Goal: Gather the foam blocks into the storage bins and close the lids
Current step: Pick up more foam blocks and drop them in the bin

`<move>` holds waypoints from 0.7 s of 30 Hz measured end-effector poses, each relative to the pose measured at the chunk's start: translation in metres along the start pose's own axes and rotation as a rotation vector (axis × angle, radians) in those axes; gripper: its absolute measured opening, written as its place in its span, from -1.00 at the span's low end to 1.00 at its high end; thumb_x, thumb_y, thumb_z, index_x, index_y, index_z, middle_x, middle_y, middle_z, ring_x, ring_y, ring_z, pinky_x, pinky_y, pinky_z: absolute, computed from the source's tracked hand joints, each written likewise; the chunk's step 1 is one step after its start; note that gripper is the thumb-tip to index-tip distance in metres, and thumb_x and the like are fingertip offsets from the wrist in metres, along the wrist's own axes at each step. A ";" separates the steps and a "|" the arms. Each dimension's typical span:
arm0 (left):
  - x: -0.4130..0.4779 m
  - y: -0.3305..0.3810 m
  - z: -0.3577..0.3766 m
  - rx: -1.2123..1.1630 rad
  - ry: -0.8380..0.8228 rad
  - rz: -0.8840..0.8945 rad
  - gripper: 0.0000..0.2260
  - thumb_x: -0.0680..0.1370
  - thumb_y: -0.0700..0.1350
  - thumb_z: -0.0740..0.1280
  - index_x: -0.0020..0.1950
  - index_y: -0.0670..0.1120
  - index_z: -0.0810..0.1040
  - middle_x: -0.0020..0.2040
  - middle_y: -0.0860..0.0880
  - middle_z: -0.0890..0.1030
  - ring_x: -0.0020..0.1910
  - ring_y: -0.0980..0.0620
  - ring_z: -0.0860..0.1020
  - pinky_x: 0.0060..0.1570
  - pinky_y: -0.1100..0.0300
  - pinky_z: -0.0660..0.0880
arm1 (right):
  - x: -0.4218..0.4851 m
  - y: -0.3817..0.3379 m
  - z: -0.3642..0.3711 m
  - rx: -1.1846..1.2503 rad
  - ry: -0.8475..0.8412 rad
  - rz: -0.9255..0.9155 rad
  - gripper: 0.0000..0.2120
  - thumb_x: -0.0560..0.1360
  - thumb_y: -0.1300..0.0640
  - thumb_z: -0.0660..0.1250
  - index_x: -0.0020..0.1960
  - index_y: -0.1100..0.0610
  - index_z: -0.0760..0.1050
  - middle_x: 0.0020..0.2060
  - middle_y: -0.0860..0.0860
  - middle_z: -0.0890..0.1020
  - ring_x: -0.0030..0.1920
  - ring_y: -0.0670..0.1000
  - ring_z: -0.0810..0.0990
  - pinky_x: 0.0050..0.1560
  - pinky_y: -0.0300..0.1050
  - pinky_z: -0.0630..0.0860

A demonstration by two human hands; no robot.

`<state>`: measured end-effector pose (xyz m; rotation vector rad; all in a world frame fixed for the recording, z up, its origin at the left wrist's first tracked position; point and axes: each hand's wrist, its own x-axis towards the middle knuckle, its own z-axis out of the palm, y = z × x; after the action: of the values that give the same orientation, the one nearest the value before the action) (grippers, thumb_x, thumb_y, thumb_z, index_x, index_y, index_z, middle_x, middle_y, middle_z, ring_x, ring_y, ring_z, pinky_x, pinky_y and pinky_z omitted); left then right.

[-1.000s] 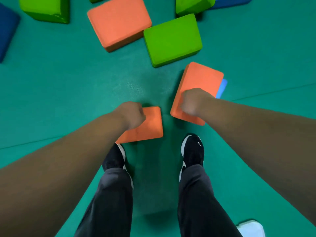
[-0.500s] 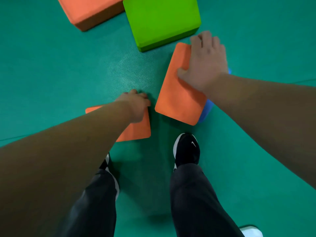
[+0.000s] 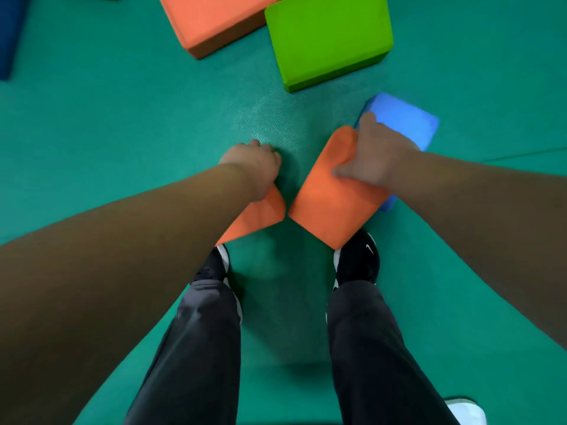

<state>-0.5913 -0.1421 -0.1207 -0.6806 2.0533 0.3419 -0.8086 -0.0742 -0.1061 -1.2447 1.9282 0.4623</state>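
Observation:
My left hand (image 3: 256, 165) grips the far end of a small orange foam block (image 3: 260, 214); my forearm hides most of that block. My right hand (image 3: 372, 156) grips a larger orange foam block (image 3: 328, 207) by its far edge, thumb on top, and the block is tilted with its near corner over my right shoe. The two orange blocks almost touch at their near corners. A light blue foam block (image 3: 405, 122) lies on the green floor mat (image 3: 122, 133) under and behind my right hand. No storage bin is in view.
Farther away on the mat lie a green foam block (image 3: 329, 38) and another orange foam block (image 3: 214, 19). A dark blue block (image 3: 10, 32) shows at the left edge. My legs and black shoes (image 3: 357, 259) stand below the hands. A white object (image 3: 469, 412) sits at bottom right.
My right hand has closed on the larger orange block and pulled it nearer, uncovering the blue block beneath. My left hand has drawn the small orange block toward my feet.

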 end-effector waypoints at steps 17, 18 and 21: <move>-0.139 -0.059 -0.076 -0.335 0.137 -0.100 -0.33 0.33 0.06 0.51 0.29 -0.12 0.27 0.21 -0.22 0.51 0.19 -0.29 0.55 0.11 -0.12 0.55 | -0.110 -0.070 -0.078 -0.021 0.164 0.090 -0.18 0.27 -0.17 0.59 0.38 -0.02 0.26 0.32 0.20 0.34 0.24 0.34 0.46 0.15 0.19 0.48; -0.145 -0.066 -0.093 -0.343 0.182 -0.090 -0.31 0.32 0.06 0.51 0.32 -0.10 0.27 0.22 -0.20 0.52 0.20 -0.29 0.55 0.11 -0.13 0.55 | -0.118 -0.072 -0.092 -0.021 0.182 0.085 -0.14 0.27 -0.18 0.60 0.41 -0.02 0.25 0.31 0.20 0.36 0.25 0.33 0.46 0.16 0.19 0.49; -0.163 -0.079 -0.142 -0.308 0.277 -0.054 -0.25 0.32 0.05 0.51 0.41 -0.07 0.27 0.28 -0.20 0.49 0.28 -0.30 0.52 0.21 -0.21 0.54 | -0.148 -0.076 -0.134 -0.022 0.223 0.089 -0.10 0.29 -0.16 0.58 0.48 0.03 0.22 0.31 0.20 0.45 0.30 0.31 0.47 0.22 0.21 0.49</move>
<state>-0.5726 -0.2200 0.0951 -1.0155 2.2613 0.5663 -0.7649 -0.1075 0.0999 -1.2730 2.1787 0.4048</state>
